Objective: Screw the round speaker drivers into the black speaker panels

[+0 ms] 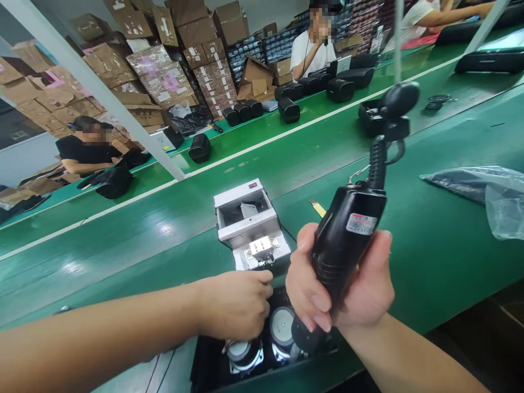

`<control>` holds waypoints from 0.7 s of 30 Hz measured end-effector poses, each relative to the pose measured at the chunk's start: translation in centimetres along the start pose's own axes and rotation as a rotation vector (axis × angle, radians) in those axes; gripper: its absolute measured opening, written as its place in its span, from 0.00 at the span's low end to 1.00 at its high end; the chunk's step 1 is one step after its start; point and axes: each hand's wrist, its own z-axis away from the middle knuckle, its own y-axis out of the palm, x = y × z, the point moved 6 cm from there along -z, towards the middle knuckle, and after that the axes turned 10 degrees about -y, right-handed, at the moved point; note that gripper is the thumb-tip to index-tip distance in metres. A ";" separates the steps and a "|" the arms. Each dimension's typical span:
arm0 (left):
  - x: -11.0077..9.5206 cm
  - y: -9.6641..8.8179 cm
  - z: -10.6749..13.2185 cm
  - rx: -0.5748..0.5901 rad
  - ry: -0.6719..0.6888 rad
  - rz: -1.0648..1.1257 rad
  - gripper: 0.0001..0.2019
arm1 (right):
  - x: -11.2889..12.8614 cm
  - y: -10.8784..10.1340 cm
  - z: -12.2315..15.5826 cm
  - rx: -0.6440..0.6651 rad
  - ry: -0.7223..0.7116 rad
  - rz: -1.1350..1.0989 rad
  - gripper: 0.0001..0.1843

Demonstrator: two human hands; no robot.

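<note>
My right hand (347, 289) is wrapped round a black electric screwdriver (347, 229) that hangs on a coiled cable, its tip pointing down at a black speaker housing (262, 355) at the near edge. Two round silver drivers (282, 327) show inside the housing. My left hand (237, 303) rests on the housing's top edge with its fingers curled, just in front of a small grey screw feeder box (249, 224). What the left fingers hold, if anything, is hidden.
The green conveyor belt (429, 256) runs across the view. A clear plastic bag (491, 191) with dark parts lies at right. Black speaker cases (339, 87) line the far side, where two other people sit. Cardboard boxes (164, 71) are stacked behind.
</note>
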 end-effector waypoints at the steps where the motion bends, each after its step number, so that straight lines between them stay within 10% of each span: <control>1: -0.4 0.1 0.1 0.020 0.100 0.001 0.15 | 0.0 0.1 0.1 0.005 -0.001 0.013 0.44; 21: -4.1 0.2 -0.2 0.173 0.573 0.042 0.26 | -0.1 -0.1 0.3 -0.101 0.146 0.046 0.35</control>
